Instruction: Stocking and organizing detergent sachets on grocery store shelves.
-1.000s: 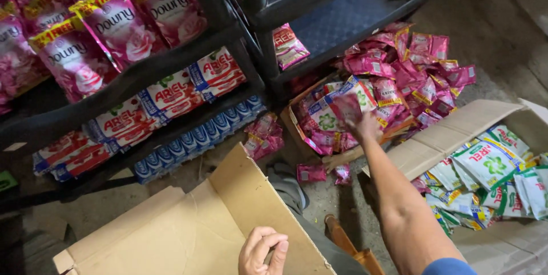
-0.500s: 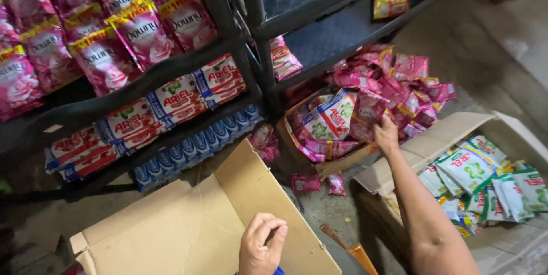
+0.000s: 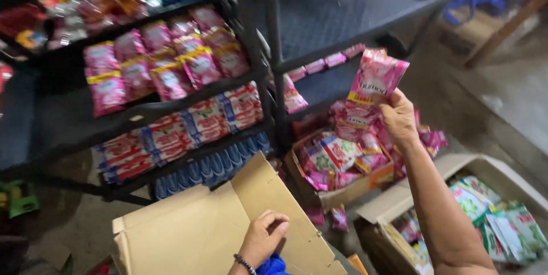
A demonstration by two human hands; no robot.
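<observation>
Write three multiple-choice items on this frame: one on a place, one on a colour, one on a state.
1. Where does the left hand rest?
A. on a flap of the brown carton
B. on a shelf
C. in the box of green packets

2. What colour is the packet in the right hand?
A. green
B. pink
C. blue

3. How is that packet?
A. lying on the floor
B. on the shelf
C. held up above the open box of pink packets

A: its fingers lie on the flap.
B: it is pink with a yellow band.
C: the fingers grip its lower edge.

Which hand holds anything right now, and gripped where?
Right hand grips a pink plastic sachet strip by its lower edge. Left hand rests on the brown cardboard flap.
</observation>
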